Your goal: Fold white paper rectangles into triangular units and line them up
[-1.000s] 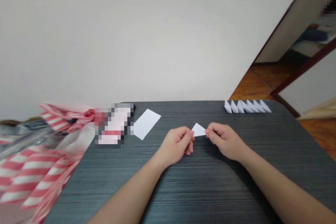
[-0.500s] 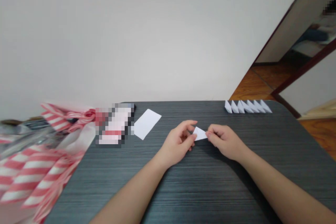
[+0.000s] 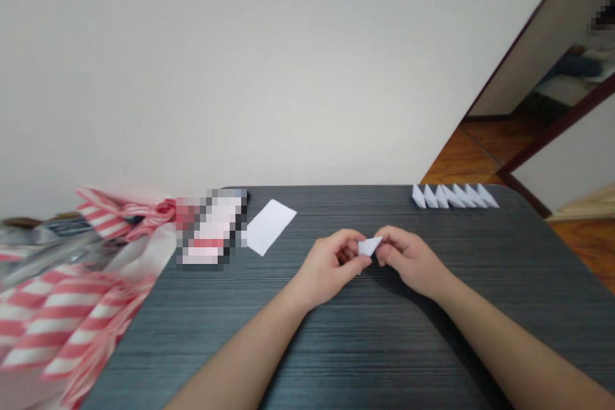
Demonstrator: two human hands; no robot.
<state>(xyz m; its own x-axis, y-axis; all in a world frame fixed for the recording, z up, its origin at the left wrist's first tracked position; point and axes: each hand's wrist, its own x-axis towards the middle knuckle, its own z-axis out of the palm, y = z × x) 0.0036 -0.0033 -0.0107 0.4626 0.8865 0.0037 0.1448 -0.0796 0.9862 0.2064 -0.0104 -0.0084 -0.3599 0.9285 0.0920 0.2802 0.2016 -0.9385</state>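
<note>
Both the left hand (image 3: pixel 327 270) and the right hand (image 3: pixel 413 261) curl inward, their fingers (image 3: pixel 388 246) pinching a small folded white paper triangle (image 3: pixel 369 246) from either side, just above the dark grey bench (image 3: pixel 384 339). A row of folded paper triangles (image 3: pixel 454 196) lines the far edge; a white paper rectangle (image 3: pixel 270 227) lies farther left.
</note>
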